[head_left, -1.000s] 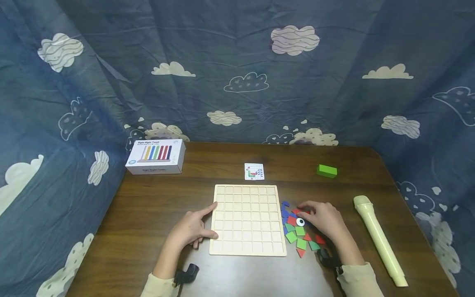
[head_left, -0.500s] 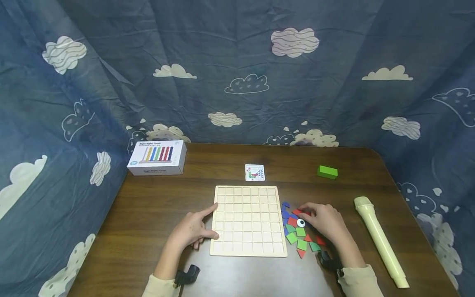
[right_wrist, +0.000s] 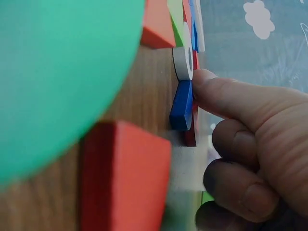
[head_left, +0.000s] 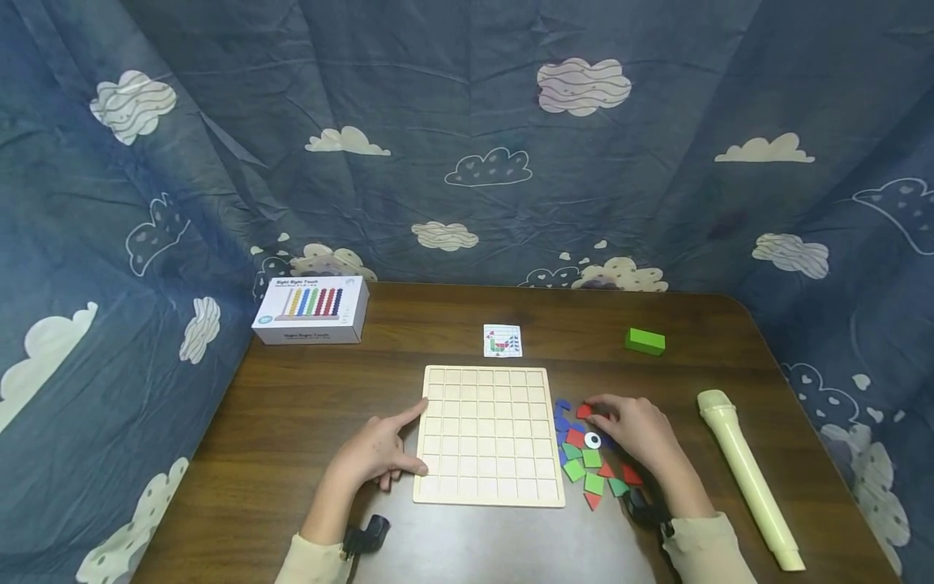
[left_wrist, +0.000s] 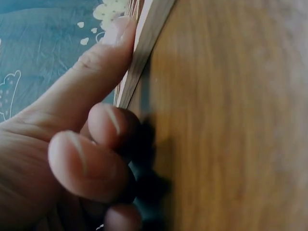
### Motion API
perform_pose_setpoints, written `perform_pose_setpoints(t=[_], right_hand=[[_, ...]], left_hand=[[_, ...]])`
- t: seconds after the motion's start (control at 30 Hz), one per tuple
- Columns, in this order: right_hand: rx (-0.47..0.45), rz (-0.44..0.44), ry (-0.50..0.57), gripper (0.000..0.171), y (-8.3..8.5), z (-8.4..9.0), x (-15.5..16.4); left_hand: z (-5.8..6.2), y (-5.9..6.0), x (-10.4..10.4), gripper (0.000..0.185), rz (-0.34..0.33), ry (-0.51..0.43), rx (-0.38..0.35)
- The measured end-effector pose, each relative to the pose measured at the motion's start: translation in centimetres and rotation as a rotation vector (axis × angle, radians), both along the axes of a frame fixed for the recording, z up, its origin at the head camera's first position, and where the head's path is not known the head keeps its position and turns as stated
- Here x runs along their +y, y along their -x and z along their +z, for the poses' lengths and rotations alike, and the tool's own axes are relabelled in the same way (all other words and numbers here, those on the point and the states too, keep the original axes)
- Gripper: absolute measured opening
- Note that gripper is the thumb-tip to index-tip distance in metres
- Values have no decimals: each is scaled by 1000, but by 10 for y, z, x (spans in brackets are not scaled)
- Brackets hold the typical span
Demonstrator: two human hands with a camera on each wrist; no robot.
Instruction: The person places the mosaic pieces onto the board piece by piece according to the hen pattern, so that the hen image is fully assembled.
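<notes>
A pale wooden board [head_left: 485, 436] with a grid of square recesses lies flat on the table. At its left edge, my left hand [head_left: 374, 450] touches with thumb and index finger spread apart; in the left wrist view the other fingers [left_wrist: 86, 166] are bent beneath. Right of the board lies a loose cluster of flat red, green and blue pieces, with a white round piece [head_left: 592, 440] that has a dark centre. My right hand [head_left: 642, 430] is over the cluster's far side, its thumb and index finger pinching a red piece [head_left: 584, 411]. The fingers partly hide that piece.
Behind the board lies a small picture card [head_left: 503, 341]. A green block [head_left: 645, 341] stands at the back right, and a cream tube [head_left: 751, 483] lies along the right side. At the back left is a white box [head_left: 310, 311]. A cloud-patterned cloth [head_left: 481, 97] surrounds the table.
Between my right thumb and index finger, the red piece has shifted slightly away from me, and the index finger has moved a little. The left hand keeps its place at the board's edge.
</notes>
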State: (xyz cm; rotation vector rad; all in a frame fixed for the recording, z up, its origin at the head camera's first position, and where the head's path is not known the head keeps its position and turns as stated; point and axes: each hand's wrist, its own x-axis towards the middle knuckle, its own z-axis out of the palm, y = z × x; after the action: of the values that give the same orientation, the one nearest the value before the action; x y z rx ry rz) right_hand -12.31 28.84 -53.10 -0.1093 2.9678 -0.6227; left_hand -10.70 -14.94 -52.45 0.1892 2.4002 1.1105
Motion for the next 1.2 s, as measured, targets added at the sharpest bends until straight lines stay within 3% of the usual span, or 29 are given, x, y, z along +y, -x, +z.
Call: perform_pose_setpoints(t=[0.13, 0.23, 0.33, 0.43, 0.6, 0.77, 0.93, 1.2], right_hand=[[79, 18, -10, 36, 2, 12, -5], [131, 30, 8, 35, 2, 37, -21], [139, 36, 46, 35, 6, 63, -53], [149, 50, 88, 34, 15, 74, -94], [151, 133, 143, 27, 31, 59, -157], [120, 182, 136, 26, 41, 30, -192], [110, 161, 122, 22, 46, 14, -200], [119, 166, 132, 24, 47, 6, -199]], left_hand=[[2, 0, 1, 110, -7, 23, -3], [3, -1, 2, 110, 2, 33, -2], [4, -2, 1, 110, 10, 25, -5], [2, -1, -1, 111, 18, 6, -21], [0, 0, -2, 113, 17, -15, -41], [0, 1, -1, 115, 2, -30, -38], [0, 0, 0, 115, 4, -30, -31], [-1, 0, -1, 115, 8, -24, -27]])
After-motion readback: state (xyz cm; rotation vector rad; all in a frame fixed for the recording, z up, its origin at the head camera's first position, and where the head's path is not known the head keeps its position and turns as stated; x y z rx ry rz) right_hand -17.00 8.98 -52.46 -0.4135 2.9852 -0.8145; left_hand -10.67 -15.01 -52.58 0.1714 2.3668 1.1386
